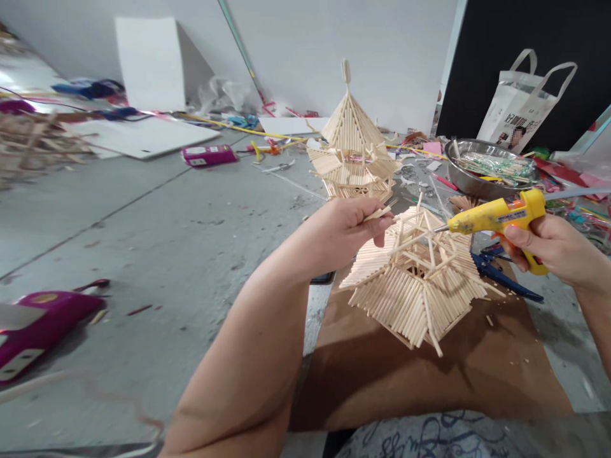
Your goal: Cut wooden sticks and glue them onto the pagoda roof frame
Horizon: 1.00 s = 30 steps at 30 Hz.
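My right hand [548, 245] is wrapped round a yellow glue gun [496, 215], its nozzle over the upper frame of a wooden stick roof [415, 305]. The roof has several slanted panels of pale sticks and an open lattice at its top. Left of that lattice, my left hand [351, 230] pinches short wooden sticks [379, 213] between thumb and fingers. The roof rests on a brown board [429, 381]. Behind it stands a tiered stick pagoda [353, 146] with a pointed top.
Blue pliers [510, 280] lie right of the roof. A metal bowl [477, 186] of sticks and a white bag [513, 114] are at the back right. Purple power strips [209, 155] lie to the left, and scraps litter the back.
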Each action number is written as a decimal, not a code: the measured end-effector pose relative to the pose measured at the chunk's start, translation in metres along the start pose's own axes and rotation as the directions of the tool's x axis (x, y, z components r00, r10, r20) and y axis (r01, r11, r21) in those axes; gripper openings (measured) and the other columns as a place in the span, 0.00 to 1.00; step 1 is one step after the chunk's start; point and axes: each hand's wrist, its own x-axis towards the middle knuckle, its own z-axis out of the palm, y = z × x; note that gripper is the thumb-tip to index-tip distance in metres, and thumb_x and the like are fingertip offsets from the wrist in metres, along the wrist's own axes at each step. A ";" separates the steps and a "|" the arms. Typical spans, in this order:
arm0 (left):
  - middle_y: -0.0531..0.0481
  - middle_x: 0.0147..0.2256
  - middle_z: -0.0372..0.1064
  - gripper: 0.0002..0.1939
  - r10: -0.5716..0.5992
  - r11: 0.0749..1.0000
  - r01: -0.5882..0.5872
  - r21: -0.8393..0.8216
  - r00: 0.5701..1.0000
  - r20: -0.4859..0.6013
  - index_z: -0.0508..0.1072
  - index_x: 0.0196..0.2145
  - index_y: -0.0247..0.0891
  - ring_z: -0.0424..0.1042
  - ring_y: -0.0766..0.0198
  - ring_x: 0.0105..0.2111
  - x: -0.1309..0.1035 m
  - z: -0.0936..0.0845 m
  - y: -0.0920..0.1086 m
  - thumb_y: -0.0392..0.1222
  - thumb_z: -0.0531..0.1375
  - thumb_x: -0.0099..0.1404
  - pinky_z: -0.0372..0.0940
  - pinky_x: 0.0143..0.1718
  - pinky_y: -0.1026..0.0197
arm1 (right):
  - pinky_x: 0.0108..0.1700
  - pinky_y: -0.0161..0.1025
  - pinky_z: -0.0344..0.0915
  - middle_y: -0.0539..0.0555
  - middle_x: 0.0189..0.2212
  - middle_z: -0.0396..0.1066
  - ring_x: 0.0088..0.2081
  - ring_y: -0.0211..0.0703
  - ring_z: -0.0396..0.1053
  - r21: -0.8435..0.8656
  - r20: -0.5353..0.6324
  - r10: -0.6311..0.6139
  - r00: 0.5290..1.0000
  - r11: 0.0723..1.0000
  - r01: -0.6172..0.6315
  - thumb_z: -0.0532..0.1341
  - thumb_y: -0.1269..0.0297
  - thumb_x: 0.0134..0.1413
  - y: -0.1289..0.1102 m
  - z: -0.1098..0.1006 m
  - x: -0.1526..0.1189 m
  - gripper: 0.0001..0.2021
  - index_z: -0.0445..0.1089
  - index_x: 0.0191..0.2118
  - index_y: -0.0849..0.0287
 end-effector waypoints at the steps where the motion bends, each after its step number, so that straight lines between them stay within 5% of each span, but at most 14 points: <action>1: 0.53 0.21 0.59 0.15 -0.003 1.000 0.003 0.000 1.000 0.002 0.66 0.21 0.35 0.56 0.71 0.23 0.000 0.000 0.000 0.44 0.49 0.62 0.52 0.26 0.66 | 0.19 0.35 0.53 0.48 0.13 0.60 0.15 0.33 0.56 -0.001 -0.004 0.000 1.000 1.000 0.000 0.55 0.44 0.47 0.000 0.000 0.000 0.22 0.61 0.17 0.57; 30: 0.55 0.20 0.55 0.13 -0.025 1.000 0.026 -0.009 1.000 0.012 0.57 0.21 0.37 0.54 0.70 0.21 -0.001 0.000 0.003 0.40 0.47 0.62 0.51 0.24 0.65 | 0.16 0.37 0.53 0.49 0.13 0.60 0.14 0.35 0.57 0.052 0.004 -0.027 1.000 0.998 0.027 0.55 0.48 0.51 0.012 -0.009 0.003 0.18 0.62 0.19 0.55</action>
